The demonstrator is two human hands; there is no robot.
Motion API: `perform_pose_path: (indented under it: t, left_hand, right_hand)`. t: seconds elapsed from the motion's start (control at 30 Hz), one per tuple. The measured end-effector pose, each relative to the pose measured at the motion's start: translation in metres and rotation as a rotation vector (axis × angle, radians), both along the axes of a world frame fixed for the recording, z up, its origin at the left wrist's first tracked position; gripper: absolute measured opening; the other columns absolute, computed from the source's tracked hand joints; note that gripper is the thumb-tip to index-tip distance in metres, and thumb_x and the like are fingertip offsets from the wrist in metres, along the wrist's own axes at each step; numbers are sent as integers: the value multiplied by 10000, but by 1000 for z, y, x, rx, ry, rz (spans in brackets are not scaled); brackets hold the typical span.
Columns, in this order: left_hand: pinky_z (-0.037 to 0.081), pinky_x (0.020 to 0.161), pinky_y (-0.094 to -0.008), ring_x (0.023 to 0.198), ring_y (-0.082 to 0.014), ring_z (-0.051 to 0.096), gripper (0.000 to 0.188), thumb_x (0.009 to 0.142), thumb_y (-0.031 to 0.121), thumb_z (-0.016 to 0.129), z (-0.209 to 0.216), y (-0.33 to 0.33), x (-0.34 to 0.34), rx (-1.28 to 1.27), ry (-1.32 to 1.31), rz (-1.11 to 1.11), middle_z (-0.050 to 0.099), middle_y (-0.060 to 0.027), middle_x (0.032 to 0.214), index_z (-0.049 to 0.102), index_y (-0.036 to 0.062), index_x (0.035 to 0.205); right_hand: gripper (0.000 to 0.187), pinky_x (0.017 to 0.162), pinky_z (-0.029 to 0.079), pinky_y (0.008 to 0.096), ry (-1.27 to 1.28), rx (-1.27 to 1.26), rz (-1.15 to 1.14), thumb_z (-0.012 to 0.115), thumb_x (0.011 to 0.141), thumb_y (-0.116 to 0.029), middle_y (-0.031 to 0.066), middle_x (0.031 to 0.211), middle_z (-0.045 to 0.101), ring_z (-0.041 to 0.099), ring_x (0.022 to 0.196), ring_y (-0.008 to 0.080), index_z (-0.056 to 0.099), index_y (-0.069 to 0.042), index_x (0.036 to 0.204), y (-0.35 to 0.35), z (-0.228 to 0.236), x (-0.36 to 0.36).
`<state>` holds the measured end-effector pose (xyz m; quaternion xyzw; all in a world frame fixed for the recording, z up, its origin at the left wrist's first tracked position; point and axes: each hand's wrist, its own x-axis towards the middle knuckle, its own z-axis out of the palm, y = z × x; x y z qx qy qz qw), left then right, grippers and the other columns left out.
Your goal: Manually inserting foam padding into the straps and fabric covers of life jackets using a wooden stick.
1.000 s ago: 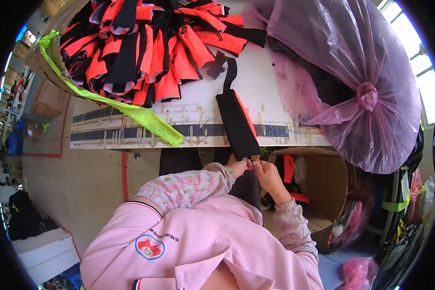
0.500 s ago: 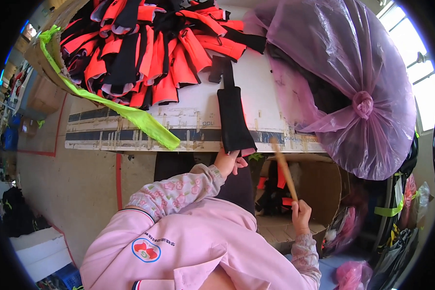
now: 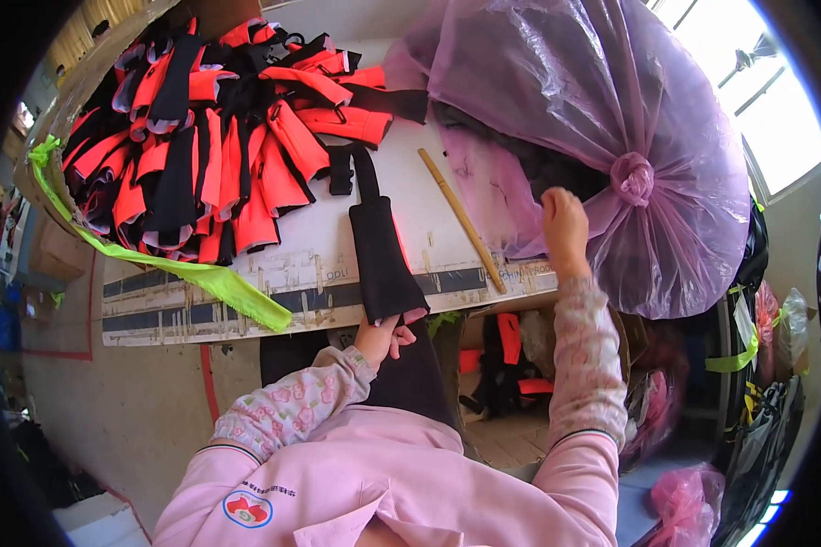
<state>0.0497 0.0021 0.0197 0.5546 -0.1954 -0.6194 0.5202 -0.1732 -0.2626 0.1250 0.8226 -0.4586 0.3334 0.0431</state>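
A black fabric tube with an orange-red edge and a narrow strap at its far end lies over the front of the white table. Its near end hangs past the edge, where my left hand grips it with curled fingers, partly hidden under the cloth. My right hand is raised in front of the pink plastic bag, fingers curled together; whether anything is inside them is hidden. Left of that hand, a thin wooden stick lies on the table, apart from both hands.
A big heap of orange and black fabric pieces covers the table's left side. A bright yellow-green strip runs along the carton's edge. Below the table, an open cardboard box contains more orange and black pieces. Pink plastic lies at lower right.
The wooden stick has left my right hand and now lies on the table. My right hand has risen from beside the box to the bag. My left hand keeps its place at the tube's end.
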Motion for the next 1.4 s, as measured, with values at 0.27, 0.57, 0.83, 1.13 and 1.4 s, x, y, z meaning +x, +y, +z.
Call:
perform_pose_path:
  t: [0.27, 0.57, 0.83, 1.13, 1.4]
  left_hand:
    - [484, 503, -244, 451, -132, 539, 315, 933, 285, 456, 7, 5, -5, -7, 18, -18, 649, -138, 844, 530, 10, 1067]
    - [476, 490, -228, 505, -129, 559, 325, 938, 278, 443, 6, -1, 1, -32, -1, -42, 621, -168, 1053, 527, 3, 1090]
    - [458, 455, -207, 526, -134, 568, 324, 937, 271, 442, -6, 7, 2, -20, -30, -57, 627, -167, 1033, 522, 1, 1097]
    - [471, 478, -225, 534, -137, 570, 309, 944, 252, 422, -5, 2, 4, -53, -36, -61, 628, -170, 1029, 543, -6, 1063]
    - [474, 501, -230, 533, -133, 563, 316, 947, 254, 413, -3, 5, 3, -30, -42, -66, 626, -170, 1036, 541, -4, 1076]
  right_hand:
    - [161, 681, 492, 409, 534, 189, -425, 509, 799, -132, 89, 924, 588, 596, 880, 270, 576, -113, 944, -76, -58, -24]
    - [181, 657, 474, 391, 699, -37, -311, 513, 786, -156, 56, 899, 575, 594, 780, 239, 566, -136, 958, -78, -56, -28]
    - [194, 640, 433, 395, 716, -199, -361, 494, 798, -191, 57, 835, 570, 587, 753, 225, 552, -125, 971, -93, -86, 1]
    - [151, 643, 436, 380, 445, -168, -191, 528, 732, -82, 88, 818, 530, 553, 796, 250, 505, -102, 880, -54, -16, -2]
    - [601, 812, 466, 414, 546, 247, -386, 623, 750, -173, 189, 1244, 413, 509, 1033, 370, 346, -171, 1283, -82, -41, -7]
